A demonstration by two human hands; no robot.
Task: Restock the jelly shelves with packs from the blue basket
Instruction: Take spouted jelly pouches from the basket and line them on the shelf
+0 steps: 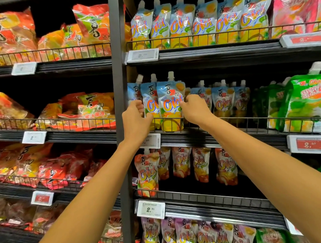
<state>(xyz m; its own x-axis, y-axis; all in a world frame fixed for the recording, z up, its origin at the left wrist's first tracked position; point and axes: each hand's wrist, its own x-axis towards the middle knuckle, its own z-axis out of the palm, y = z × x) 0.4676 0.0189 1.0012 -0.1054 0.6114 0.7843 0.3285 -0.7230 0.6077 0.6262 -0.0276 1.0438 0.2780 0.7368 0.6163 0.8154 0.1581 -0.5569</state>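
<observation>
Three blue-and-yellow mango jelly pouches [171, 104] with white spouts stand upright at the left end of the middle shelf [221, 135], behind its wire rail. My left hand [135, 120] grips the left side of this group, thumb on the front. My right hand [194, 109] pinches the right edge of the front pouch. More pouches of the same kind [222, 100] stand further back to the right. The blue basket is out of view.
A dark upright post [120, 104] divides the shelving. Left bays hold orange and red jelly bags [93, 109]. Green pouches [306, 100] fill the middle shelf's right end. Other pouch rows stand above [197, 22] and below [183, 164]. Price tags [150, 209] hang on shelf edges.
</observation>
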